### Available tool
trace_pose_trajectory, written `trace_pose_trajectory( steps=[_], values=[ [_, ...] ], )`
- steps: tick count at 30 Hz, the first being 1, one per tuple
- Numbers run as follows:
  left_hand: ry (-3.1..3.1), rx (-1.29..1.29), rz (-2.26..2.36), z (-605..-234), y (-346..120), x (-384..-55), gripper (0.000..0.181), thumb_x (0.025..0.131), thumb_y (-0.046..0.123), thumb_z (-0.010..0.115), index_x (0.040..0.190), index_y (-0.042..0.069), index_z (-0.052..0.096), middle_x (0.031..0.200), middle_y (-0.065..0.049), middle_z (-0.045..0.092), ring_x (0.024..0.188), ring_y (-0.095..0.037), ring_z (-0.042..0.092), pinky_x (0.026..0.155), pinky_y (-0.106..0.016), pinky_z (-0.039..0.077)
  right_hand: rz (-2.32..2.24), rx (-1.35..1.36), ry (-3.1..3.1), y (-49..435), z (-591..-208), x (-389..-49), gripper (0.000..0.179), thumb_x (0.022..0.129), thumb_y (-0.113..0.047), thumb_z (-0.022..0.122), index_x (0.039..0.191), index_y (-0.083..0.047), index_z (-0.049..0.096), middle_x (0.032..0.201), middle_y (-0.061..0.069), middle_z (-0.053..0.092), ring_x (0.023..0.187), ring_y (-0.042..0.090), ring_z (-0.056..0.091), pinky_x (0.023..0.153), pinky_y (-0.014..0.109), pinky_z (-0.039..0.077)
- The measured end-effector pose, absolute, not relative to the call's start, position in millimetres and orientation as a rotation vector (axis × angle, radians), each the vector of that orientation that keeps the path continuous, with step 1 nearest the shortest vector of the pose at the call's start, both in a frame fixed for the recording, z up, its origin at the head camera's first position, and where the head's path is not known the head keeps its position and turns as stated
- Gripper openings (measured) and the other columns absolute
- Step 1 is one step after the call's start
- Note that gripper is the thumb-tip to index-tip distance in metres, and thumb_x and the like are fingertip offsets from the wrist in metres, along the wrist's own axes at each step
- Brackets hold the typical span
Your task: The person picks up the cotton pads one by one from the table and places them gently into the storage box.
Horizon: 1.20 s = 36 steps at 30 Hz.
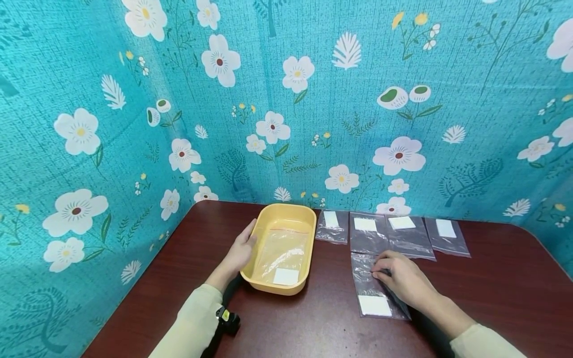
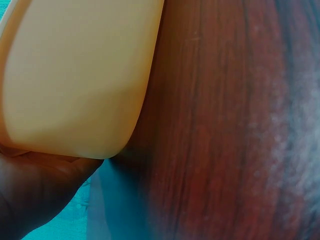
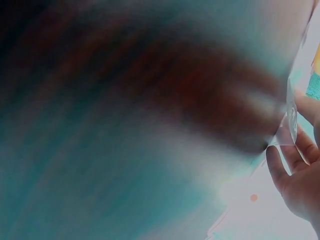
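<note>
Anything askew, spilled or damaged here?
Nothing looks spilled or damaged. One oddity: the clear plastic bag at the right hand has its white rectangle nearest the person; four similar bags beyond have theirs at the far end.

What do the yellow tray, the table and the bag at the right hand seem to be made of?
Yellow tray: probably smooth moulded plastic, given its even colour and rounded corners.
Table: glossy wood or wood-look laminate; streaky grain, reflected light.
Bag at the right hand: thin, shiny plastic film, apparently; see-through, creased.
</note>
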State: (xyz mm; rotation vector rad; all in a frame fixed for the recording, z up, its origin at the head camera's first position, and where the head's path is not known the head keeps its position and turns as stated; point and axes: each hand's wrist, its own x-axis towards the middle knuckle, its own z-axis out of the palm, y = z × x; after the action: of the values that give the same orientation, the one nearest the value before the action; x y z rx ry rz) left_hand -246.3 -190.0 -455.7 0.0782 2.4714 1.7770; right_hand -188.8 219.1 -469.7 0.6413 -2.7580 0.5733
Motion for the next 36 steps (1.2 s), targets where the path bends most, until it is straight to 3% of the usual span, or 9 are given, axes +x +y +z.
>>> trace_pose_trajectory(
  steps=[21, 36],
  values=[
    [2.478, 0.045, 1.764, -455.8, -189.4, -246.1, 0.053, 0.110, 0.013, 0.033, 0.162, 0.015, 0.020, 0.165, -0.010, 0.024, 0.150, -0.033, 0.021, 0.117, -0.055, 0.020, 0.630, 0.566, -2.792, 220.6, -467.6, -187.5, 0.014, 0.082, -0.009, 0.083, 0.083, -0.022, 0.077, 0.093, -0.007, 0.065, 0.086, 0.018, 0.065, 0.074, 0.044, 0.055],
    [2.499, 0.041, 1.745, -455.6, -189.3, -244.5, 0.054, 0.110, 0.012, 0.034, 0.162, 0.013, 0.020, 0.165, -0.010, 0.023, 0.150, -0.034, 0.020, 0.117, -0.056, 0.019, 0.696, 0.636, -2.652, 214.9, -463.3, -183.4, 0.017, 0.081, -0.010, 0.084, 0.085, -0.025, 0.077, 0.092, -0.013, 0.063, 0.083, 0.010, 0.063, 0.068, 0.034, 0.054]
  ],
)
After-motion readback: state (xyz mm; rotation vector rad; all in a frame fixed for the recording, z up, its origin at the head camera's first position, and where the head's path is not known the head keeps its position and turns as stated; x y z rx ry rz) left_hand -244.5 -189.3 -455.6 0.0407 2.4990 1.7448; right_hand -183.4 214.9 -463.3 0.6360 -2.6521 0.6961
